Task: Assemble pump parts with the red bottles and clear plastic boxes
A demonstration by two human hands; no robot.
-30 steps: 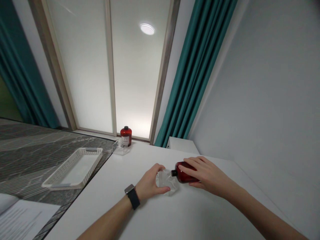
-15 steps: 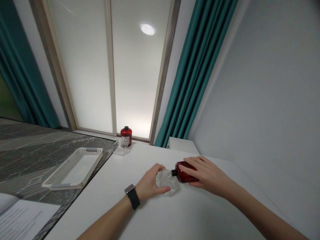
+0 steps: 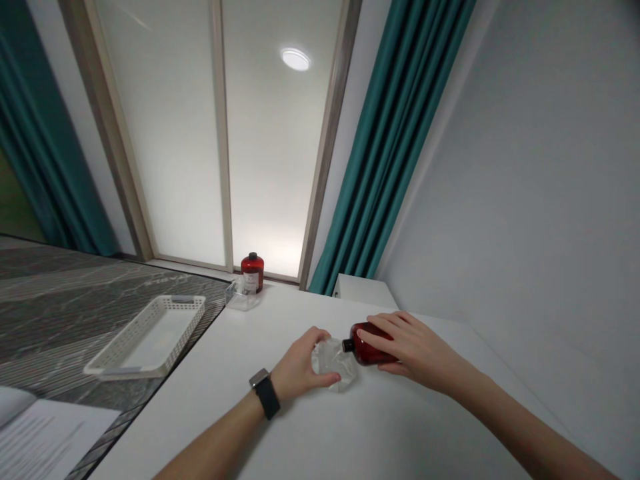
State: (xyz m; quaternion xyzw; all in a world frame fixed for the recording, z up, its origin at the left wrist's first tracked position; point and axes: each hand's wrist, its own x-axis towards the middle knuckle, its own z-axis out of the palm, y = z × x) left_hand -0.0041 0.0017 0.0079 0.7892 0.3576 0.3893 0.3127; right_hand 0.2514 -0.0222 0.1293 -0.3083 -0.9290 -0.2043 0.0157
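Observation:
My right hand [image 3: 400,350] is wrapped around a dark red bottle [image 3: 369,347], which lies tilted nearly on its side. Its black neck points left, over the edge of a clear, crinkled plastic bag [image 3: 337,363]. Round the left side of this bag curl the thumb and fingers of my left hand [image 3: 303,367], with a dark watch on that wrist. I cannot make out any liquid at the bottle's mouth. Both hands are just above the white table [image 3: 295,447].
A second red bottle [image 3: 254,267] with a black cap stands upright at the table's far edge, beside a clear plastic box [image 3: 244,300]. To the left, a white basket [image 3: 155,373] and an open book [image 3: 60,440] lie on the grey patterned surface. A white cabinet [image 3: 365,288] stands behind.

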